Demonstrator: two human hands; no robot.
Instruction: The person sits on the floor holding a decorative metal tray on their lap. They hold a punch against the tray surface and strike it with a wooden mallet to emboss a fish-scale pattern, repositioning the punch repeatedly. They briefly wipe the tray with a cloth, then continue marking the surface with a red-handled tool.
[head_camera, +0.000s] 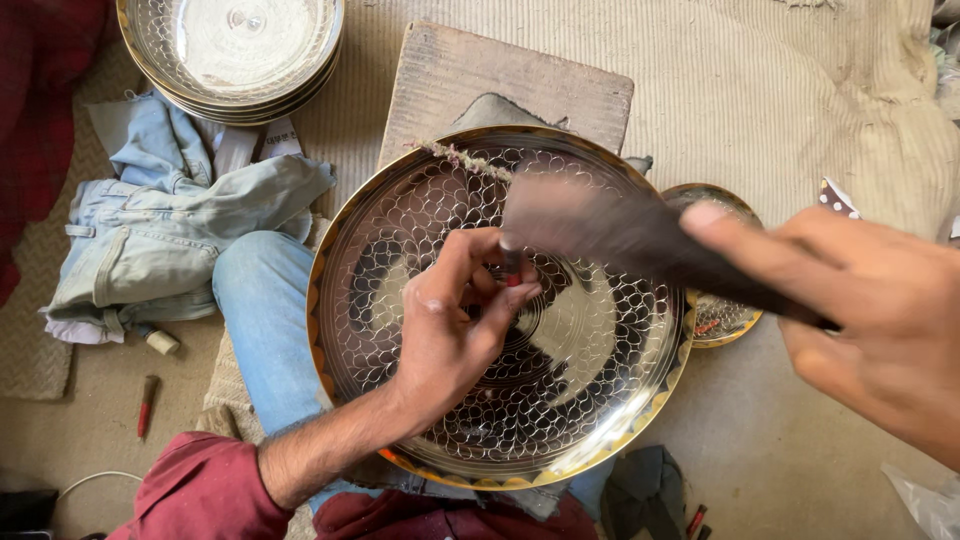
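Silvery scale-patterned plate (590, 400), gold rim

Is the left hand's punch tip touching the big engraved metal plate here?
Cannot tell. In the head view, the left hand pinches a small punch upright over the engraved plate, but the fingers hide its tip.

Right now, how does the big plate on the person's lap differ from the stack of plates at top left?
The big engraved plate lies alone across the lap, tilted, with the left hand pressing a small punch onto it; the stacked plates rest untouched on the floor covering. The lap plate shows a golden rim; the stack looks silvery. The stack is partly cut off by the frame. Both carry a scale-like pattern.
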